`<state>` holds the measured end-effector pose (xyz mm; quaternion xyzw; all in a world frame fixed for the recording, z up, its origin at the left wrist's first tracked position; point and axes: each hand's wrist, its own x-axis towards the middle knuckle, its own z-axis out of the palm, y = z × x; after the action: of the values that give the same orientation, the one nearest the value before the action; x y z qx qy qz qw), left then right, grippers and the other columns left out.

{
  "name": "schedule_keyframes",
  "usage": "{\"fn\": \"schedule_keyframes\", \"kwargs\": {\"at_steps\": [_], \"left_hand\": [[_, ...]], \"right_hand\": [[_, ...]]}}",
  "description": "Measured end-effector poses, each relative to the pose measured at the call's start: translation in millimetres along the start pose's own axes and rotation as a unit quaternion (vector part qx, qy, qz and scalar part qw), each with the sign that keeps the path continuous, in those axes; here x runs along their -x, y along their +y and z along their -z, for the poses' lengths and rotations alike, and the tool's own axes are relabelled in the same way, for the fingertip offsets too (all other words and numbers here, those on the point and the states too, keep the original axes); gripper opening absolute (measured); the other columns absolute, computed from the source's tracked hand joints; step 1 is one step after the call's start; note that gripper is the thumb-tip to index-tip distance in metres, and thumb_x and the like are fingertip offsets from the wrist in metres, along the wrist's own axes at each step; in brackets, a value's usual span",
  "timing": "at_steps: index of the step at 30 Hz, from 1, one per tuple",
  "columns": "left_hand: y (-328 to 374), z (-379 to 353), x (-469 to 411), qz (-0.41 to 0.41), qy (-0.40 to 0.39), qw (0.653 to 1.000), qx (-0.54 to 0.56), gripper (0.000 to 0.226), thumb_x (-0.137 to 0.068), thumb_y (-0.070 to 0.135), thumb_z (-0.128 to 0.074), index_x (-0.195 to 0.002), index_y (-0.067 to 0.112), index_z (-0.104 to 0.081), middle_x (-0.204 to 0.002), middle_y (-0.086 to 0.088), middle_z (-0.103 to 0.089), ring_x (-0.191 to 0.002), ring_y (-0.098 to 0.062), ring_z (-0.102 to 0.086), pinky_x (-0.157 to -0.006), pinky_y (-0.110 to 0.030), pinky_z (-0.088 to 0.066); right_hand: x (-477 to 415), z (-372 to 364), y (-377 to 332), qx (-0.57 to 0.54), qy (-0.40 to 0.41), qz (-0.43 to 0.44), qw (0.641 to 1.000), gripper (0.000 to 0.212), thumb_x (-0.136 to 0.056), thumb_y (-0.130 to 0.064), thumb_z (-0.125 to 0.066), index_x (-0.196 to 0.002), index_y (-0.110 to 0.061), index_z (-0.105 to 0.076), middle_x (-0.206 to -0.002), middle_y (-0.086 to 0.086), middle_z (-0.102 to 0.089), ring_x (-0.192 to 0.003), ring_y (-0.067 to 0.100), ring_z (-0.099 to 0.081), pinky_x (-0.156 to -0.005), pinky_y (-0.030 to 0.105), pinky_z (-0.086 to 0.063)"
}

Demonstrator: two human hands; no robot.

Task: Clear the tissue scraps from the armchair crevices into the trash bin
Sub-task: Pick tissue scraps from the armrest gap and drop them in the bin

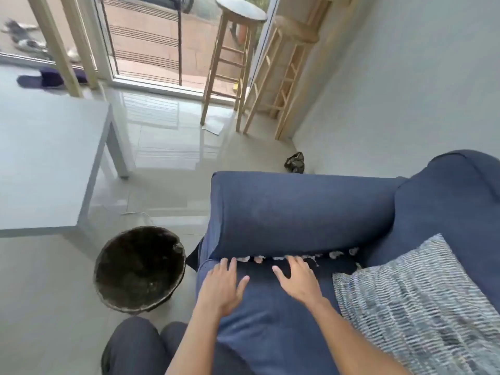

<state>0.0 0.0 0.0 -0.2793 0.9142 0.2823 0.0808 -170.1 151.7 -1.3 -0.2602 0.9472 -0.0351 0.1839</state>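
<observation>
A dark blue armchair (297, 209) fills the lower right. White tissue scraps (335, 254) line the crevice between its armrest and seat cushion. My left hand (223, 286) rests flat on the seat's front left, fingers spread, fingertips at the crevice. My right hand (297, 278) lies palm down further right, fingers apart, fingertips touching scraps at the crevice. Neither hand holds anything. A round black trash bin (139, 269) stands on the floor left of the armchair, looking dark inside.
A striped grey cushion (414, 301) lies on the seat at the right. A grey table (48, 163) stands left. Two wooden stools (230, 66) stand by the open door. A dark crumpled object (295, 162) sits on the floor behind the armrest. My knees (140, 347) are below.
</observation>
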Motion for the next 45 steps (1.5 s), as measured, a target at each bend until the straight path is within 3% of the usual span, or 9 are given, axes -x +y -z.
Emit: {"fn": "schedule_keyframes", "kwargs": {"at_steps": [6,10,15,20,25,33,38,45], "left_hand": [[9,-85,-38,0.105,0.069,0.992,0.025,0.041,-0.104,0.041,-0.034,-0.125,0.011,-0.053,-0.128,-0.008,-0.054,-0.117,-0.026,-0.052,-0.092,-0.035,-0.042],[9,-115,-56,0.152,0.195,0.967,0.068,0.034,-0.096,0.037,-0.052,-0.107,0.009,-0.066,-0.116,-0.012,-0.059,-0.103,-0.031,-0.054,-0.085,-0.04,-0.046],[23,-118,-74,0.192,0.221,0.953,0.083,0.036,-0.089,0.045,-0.06,-0.101,0.013,-0.07,-0.112,-0.009,-0.058,-0.108,-0.03,-0.052,-0.088,-0.037,-0.044],[30,-119,-95,0.247,0.239,0.933,0.107,0.038,-0.083,0.048,-0.067,-0.091,0.011,-0.073,-0.104,-0.008,-0.065,-0.105,-0.029,-0.054,-0.085,-0.036,-0.04],[27,-122,-105,0.284,0.272,0.909,0.138,0.026,-0.081,0.036,-0.074,-0.084,0.01,-0.074,-0.095,-0.009,-0.069,-0.098,-0.03,-0.058,-0.082,-0.037,-0.041],[8,-115,-86,0.236,0.284,0.892,0.26,0.015,-0.083,0.038,-0.073,-0.086,0.023,-0.075,-0.093,0.007,-0.07,-0.09,-0.015,-0.065,-0.076,-0.031,-0.051],[-20,-98,-48,0.233,0.306,0.89,0.245,0.016,-0.085,0.042,-0.07,-0.085,0.026,-0.07,-0.078,0.011,-0.069,-0.077,-0.013,-0.065,-0.069,-0.029,-0.049],[-84,-50,7,0.272,0.381,0.865,0.181,0.014,-0.084,0.042,-0.071,-0.083,0.027,-0.071,-0.075,0.016,-0.068,-0.071,-0.011,-0.065,-0.062,-0.027,-0.045]], "right_hand": [[-37,-70,-4,-0.028,0.089,0.026,0.995,0.049,-0.087,-0.058,-0.055,-0.113,-0.02,-0.069,-0.116,0.005,-0.065,-0.114,0.029,-0.057,-0.094,0.04,-0.047],[-46,-101,-12,-0.051,0.137,0.036,0.989,0.035,-0.083,-0.05,-0.065,-0.093,-0.019,-0.076,-0.099,0.009,-0.069,-0.102,0.033,-0.061,-0.086,0.042,-0.049],[-51,-114,-8,-0.055,0.163,0.006,0.985,0.036,-0.081,-0.05,-0.067,-0.089,-0.017,-0.079,-0.096,0.01,-0.07,-0.1,0.033,-0.061,-0.084,0.041,-0.048],[-62,-106,-11,-0.09,0.152,-0.002,0.984,0.032,-0.081,-0.043,-0.07,-0.077,-0.011,-0.077,-0.081,0.012,-0.074,-0.085,0.035,-0.069,-0.077,0.038,-0.051],[-69,-109,-10,-0.132,0.145,-0.034,0.98,0.028,-0.085,-0.041,-0.065,-0.086,-0.015,-0.077,-0.091,0.01,-0.075,-0.093,0.035,-0.068,-0.076,0.036,-0.053],[-56,-103,-12,-0.187,0.156,-0.031,0.969,0.021,-0.084,-0.033,-0.07,-0.098,-0.02,-0.077,-0.097,0.007,-0.075,-0.096,0.033,-0.068,-0.075,0.033,-0.053],[-38,-105,-20,-0.233,0.165,0.027,0.958,0.014,-0.084,-0.032,-0.069,-0.091,-0.02,-0.072,-0.093,0.0,-0.07,-0.089,0.027,-0.066,-0.068,0.032,-0.049],[-10,-118,-83,-0.264,0.134,0.188,0.936,0.009,-0.088,-0.033,-0.064,-0.085,-0.025,-0.065,-0.084,-0.01,-0.061,-0.077,0.014,-0.057,-0.061,0.027,-0.039]]}}
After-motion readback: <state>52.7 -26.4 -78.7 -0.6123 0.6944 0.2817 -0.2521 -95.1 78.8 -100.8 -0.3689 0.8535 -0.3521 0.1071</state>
